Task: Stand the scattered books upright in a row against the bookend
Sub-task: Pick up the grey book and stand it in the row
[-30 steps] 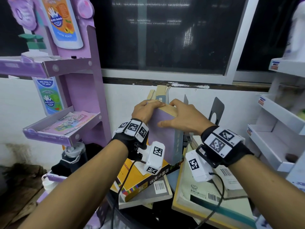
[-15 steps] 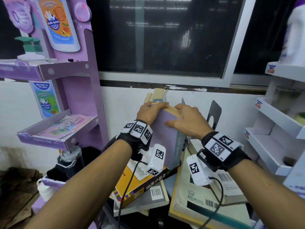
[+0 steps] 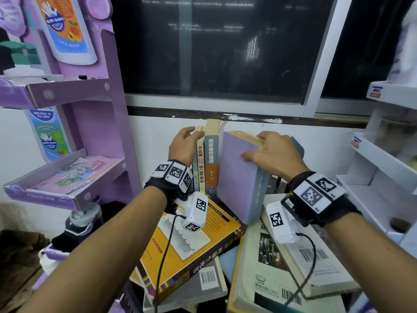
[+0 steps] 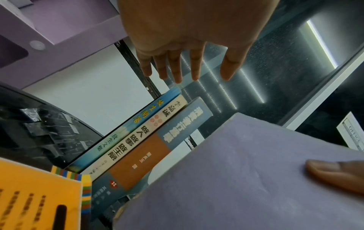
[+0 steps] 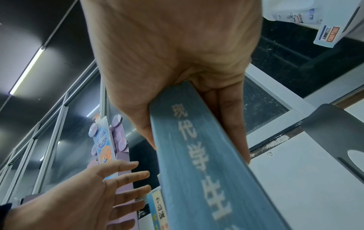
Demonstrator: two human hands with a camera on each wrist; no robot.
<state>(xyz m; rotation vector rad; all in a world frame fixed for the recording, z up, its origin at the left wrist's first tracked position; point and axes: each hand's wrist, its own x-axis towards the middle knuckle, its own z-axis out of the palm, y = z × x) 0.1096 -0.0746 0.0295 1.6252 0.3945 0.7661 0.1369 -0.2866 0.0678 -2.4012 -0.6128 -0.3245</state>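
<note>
My right hand (image 3: 268,152) grips the top of a thick lavender book (image 3: 237,177) with a blue-grey spine (image 5: 206,171), thumb (image 4: 334,174) on its cover, fingers on the far side. The book stands upright, leaning slightly. To its left three thin books (image 3: 211,163) stand upright against the wall, spines (image 4: 141,155) facing me. My left hand (image 3: 185,141) is open with fingers (image 4: 185,62) spread at their tops; I cannot tell if it touches them. A grey metal bookend (image 3: 297,145) stands just behind my right hand and also shows in the right wrist view (image 5: 334,132).
A yellow book (image 3: 191,251) lies flat under my left wrist on a grey one. Cream-covered books (image 3: 259,267) lie stacked under my right wrist. A purple display rack (image 3: 101,132) stands at the left, white shelves (image 3: 383,168) at the right, a dark window behind.
My left hand has let go of the lavender book and moved left to the tops of the thin upright books. A gap between them and the lavender book now shows their spines.
</note>
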